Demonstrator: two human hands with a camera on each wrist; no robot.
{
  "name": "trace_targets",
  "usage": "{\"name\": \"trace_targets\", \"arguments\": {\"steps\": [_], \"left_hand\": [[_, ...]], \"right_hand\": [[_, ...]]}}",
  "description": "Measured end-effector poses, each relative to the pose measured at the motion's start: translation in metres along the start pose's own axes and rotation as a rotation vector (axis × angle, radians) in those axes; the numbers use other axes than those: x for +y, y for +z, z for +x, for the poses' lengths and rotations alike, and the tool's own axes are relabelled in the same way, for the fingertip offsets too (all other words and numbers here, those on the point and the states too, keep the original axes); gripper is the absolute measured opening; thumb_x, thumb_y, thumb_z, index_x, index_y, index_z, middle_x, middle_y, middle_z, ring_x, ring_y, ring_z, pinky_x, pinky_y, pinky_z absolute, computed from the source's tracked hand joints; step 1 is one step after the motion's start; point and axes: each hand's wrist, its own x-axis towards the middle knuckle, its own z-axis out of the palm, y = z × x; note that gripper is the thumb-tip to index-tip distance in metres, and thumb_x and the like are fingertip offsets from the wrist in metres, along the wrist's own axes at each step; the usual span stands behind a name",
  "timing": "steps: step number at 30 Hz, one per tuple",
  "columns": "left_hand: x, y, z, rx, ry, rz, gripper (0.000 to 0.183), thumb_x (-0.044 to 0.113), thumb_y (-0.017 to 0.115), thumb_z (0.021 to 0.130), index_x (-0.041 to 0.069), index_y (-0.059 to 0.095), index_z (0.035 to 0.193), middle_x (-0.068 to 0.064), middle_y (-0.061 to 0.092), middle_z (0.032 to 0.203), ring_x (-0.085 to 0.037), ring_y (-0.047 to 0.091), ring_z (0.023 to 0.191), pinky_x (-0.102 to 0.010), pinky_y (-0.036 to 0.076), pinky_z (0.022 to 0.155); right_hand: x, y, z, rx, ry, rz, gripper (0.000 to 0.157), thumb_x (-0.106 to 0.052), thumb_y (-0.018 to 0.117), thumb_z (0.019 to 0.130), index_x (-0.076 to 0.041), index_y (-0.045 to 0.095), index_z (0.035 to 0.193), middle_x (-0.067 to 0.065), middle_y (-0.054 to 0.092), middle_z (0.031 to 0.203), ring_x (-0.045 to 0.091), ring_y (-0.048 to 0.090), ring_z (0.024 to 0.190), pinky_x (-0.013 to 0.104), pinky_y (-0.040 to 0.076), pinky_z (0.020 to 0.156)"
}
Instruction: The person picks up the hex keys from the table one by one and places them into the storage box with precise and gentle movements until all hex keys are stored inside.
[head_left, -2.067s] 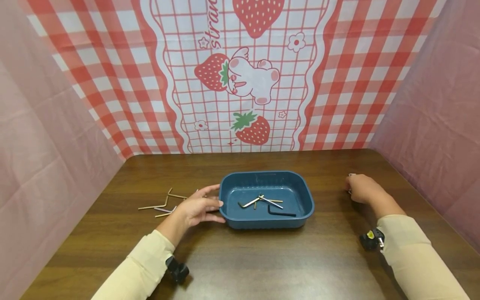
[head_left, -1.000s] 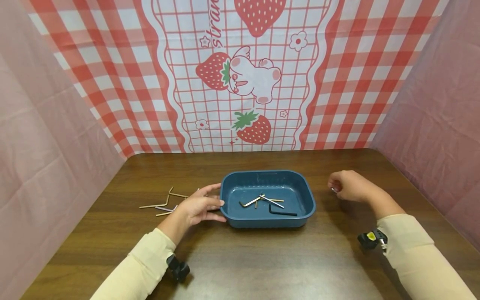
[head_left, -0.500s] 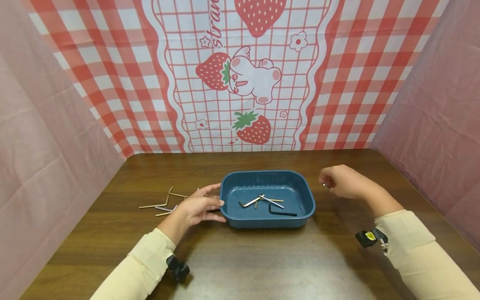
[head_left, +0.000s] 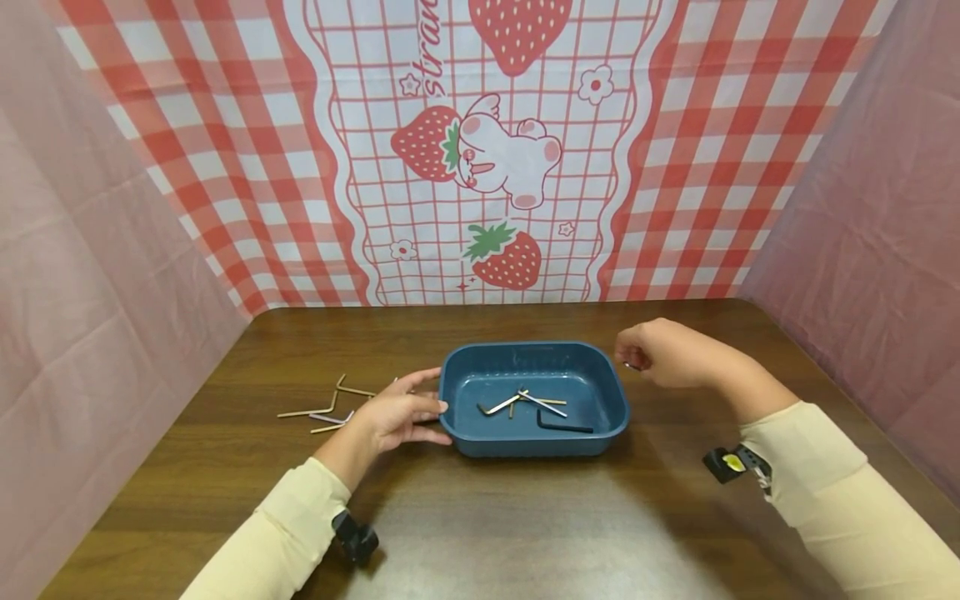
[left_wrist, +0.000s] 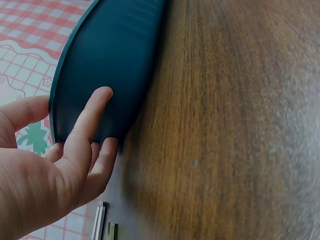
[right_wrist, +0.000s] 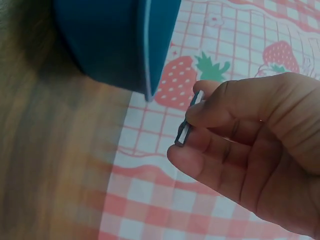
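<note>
A blue plastic bin (head_left: 534, 447) stands on the brown table. In it lie several hex keys, brass-coloured and silver ones crossed in the middle and a black hex key (head_left: 566, 428) at the front. My left hand (head_left: 397, 417) is against the bin's left end, fingers spread and nearly straight on the outer wall (left_wrist: 102, 60). My right hand (head_left: 667, 354) is raised just off the bin's right rim. Its thumb and fingers pinch a small silver hex key (right_wrist: 189, 120); part of the key is hidden by the fingers.
Several more hex keys (head_left: 307, 413) lie on the table left of the bin, partly hidden behind my left hand. A red-and-white strawberry cloth (head_left: 502, 167) hangs behind the table (head_left: 480, 517), and pink cloth (head_left: 862, 250) closes off the sides.
From the table's right side my right hand has lifted and moved left toward the bin with the silver hex key. The left hand and bin have stayed put.
</note>
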Motion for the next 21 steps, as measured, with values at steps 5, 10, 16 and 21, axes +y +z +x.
{"name": "trace_targets", "arguments": {"steps": [5,10,16,21], "left_hand": [[0.0,0.0,0.0,0.004,0.002,0.001,0.07,-0.012,0.05,0.09,0.005,0.023,0.153,-0.035,0.034,0.143,-0.04,0.055,0.113,-0.059,0.053,0.081],[0.0,0.0,0.0,0.003,0.001,0.002,0.07,-0.012,0.049,0.091,0.005,0.022,0.153,-0.034,0.034,0.144,-0.04,0.054,0.115,-0.059,0.053,0.082],[-0.001,0.0,0.0,0.007,-0.003,0.003,0.07,-0.012,0.049,0.091,0.006,0.022,0.153,-0.034,0.034,0.144,-0.041,0.054,0.115,-0.058,0.053,0.082],[-0.001,0.0,0.0,0.007,-0.001,0.003,0.07,-0.011,0.049,0.091,0.006,0.023,0.153,-0.034,0.035,0.143,-0.041,0.054,0.114,-0.058,0.053,0.081]], "right_hand": [[-0.01,-0.003,0.008,-0.04,-0.021,0.001,0.028,0.014,0.064,0.07,-0.011,0.066,0.083,-0.005,0.051,0.066,0.012,0.048,0.062,0.028,0.046,0.057],[-0.017,-0.005,0.018,-0.073,-0.029,-0.02,0.027,0.015,0.06,0.071,-0.009,0.066,0.083,-0.005,0.049,0.065,0.012,0.047,0.062,0.029,0.045,0.058],[-0.029,-0.008,0.034,-0.174,0.01,-0.009,0.031,0.015,0.059,0.073,-0.011,0.066,0.087,-0.002,0.053,0.069,0.015,0.05,0.066,0.028,0.046,0.057],[-0.038,-0.008,0.052,-0.294,0.011,0.01,0.029,0.016,0.062,0.072,-0.01,0.065,0.085,0.001,0.056,0.073,0.014,0.05,0.065,0.025,0.045,0.053]]}}
